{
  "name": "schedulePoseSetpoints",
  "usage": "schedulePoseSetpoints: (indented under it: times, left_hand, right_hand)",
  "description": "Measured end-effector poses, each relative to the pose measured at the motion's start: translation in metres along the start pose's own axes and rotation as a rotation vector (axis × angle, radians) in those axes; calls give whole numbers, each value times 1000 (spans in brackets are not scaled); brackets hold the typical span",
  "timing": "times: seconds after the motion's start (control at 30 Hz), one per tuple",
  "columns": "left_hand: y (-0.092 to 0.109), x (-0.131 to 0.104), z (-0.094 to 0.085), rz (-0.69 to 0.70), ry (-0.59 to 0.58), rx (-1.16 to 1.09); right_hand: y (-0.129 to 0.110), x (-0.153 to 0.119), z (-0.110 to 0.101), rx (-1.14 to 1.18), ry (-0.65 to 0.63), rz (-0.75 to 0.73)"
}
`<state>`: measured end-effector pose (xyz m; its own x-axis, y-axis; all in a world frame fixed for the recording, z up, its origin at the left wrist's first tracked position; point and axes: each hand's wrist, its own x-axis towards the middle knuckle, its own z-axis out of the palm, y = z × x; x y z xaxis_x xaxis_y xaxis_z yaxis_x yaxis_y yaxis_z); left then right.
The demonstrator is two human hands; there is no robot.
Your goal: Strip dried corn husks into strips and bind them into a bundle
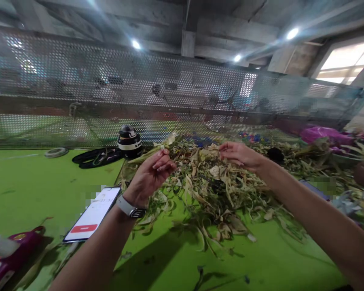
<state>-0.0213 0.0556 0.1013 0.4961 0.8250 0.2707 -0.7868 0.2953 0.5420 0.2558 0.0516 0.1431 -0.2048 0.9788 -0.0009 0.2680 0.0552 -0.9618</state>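
My left hand (153, 176), with a watch on its wrist, has its fingertips pinched together. A pale green leafy stalk (148, 153) with a whitish, flower-like tip runs at the pinched fingertips, and the fingers seem closed on it. To the right, my right hand (240, 155) reaches in over a heap of dry, curled plant strips (212, 190). Its fingers are stretched to the left and a little apart, with nothing visible between them. A gap separates the two hands above the heap.
A lit phone (94, 214) lies left of my left forearm. Behind stand a black round container (129, 142), a black strap-like item (94, 157) and a tape roll (56, 152). A perforated metal screen (170, 97) closes the far edge of the green table (157, 258). Purple plastic (324, 135) lies right.
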Motion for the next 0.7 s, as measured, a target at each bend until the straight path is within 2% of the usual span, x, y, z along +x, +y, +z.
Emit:
schedulePoseSetpoints:
  times: [0.13,0.23,0.3,0.33,0.43,0.5,0.53,0.6,0.7]
  left_hand:
    - [-5,2,-5,-53,74,151]
    - [-12,1,-6,-137,60,240]
    - [-19,0,-7,-204,25,290]
    - [-22,0,-9,-232,13,307]
    - [-33,0,-13,-306,-6,336]
    - [-37,1,-17,-341,10,355]
    - [-38,2,-18,-348,27,364]
    - [-38,4,-21,-345,73,381]
    - [-37,7,-28,-331,121,410]
  right_hand:
    - [17,-10,-19,-88,-99,65]
    - [24,-12,-19,-318,-185,106]
    - [29,-13,-6,-387,-240,89]
    - [31,-12,5,-350,-244,46]
    - [35,-11,47,-41,-357,-49]
    - [38,-9,69,76,-478,-69]
    - [40,-8,75,97,-498,-56]
    - [47,-6,78,112,-435,-14]
    - [57,-2,66,91,-235,25]
